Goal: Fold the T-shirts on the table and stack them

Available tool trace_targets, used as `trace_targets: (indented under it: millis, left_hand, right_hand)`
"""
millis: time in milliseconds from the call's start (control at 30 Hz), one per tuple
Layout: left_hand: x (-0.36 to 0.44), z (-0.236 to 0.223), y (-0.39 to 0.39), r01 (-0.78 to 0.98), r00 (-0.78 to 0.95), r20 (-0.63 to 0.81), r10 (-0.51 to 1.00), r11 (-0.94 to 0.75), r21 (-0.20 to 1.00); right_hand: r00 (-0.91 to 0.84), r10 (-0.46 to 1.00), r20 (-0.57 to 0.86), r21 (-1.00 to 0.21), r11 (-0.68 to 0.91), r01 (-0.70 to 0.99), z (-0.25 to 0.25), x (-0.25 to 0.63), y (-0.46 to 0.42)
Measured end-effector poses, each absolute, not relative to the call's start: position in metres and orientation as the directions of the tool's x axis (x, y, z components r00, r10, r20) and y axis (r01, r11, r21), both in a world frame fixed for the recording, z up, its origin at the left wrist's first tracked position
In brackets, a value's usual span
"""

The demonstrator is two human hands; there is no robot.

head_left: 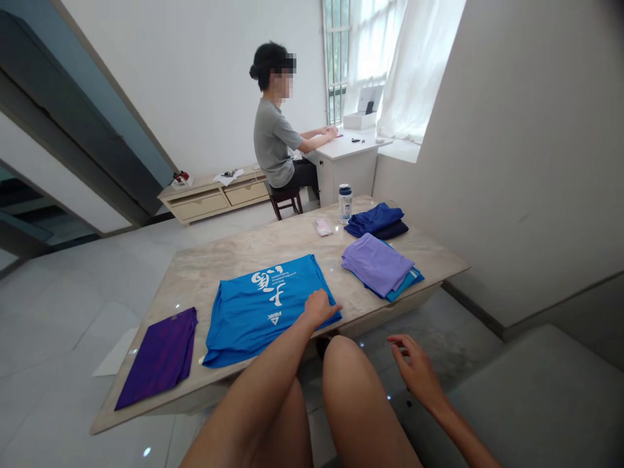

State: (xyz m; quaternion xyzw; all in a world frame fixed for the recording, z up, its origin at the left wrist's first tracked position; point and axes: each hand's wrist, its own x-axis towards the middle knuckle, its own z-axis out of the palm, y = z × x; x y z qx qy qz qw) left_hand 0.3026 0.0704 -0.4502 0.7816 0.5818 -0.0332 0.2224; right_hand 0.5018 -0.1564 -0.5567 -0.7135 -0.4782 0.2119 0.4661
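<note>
Left hand [319, 309], fingers together, lay flat on the blue T-shirt [258, 318]; right hand [414, 367] hung free, fingers apart.

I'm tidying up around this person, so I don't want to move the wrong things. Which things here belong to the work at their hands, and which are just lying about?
In use: left hand on the blue printed T-shirt; right hand; dark purple shirt; lilac garment; teal garment; navy garments.

Lying about: water bottle; small pink packet.
</note>
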Motion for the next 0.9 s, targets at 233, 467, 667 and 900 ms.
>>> trace_targets:
  millis: [233,467,667,900]
  left_hand:
    - [0.321,-0.464,0.08,0.897,0.241,-0.332,0.912,-0.079,0.435]
    - [0.3,-0.451,0.075,0.805,0.257,-0.311,0.915,-0.025,0.593]
    - [0.263,-0.428,0.065,0.673,0.24,-0.227,0.944,0.007,0.74]
    - [0.163,-0.415,0.076,0.465,-0.021,-0.231,0.973,0.214,0.859]
  right_hand:
    - [0.427,0.904,-0.007,-0.927,-0.166,0.336,-0.508,0.508,-0.039]
    - [0.219,0.812,-0.541,-0.818,-0.568,0.088,-0.481,0.452,0.106]
    - [0.332,0.783,-0.526,-0.756,-0.609,0.239,-0.457,0.408,0.157]
    - [0.347,0.874,-0.341,-0.847,-0.446,0.289,-0.418,0.325,0.18]
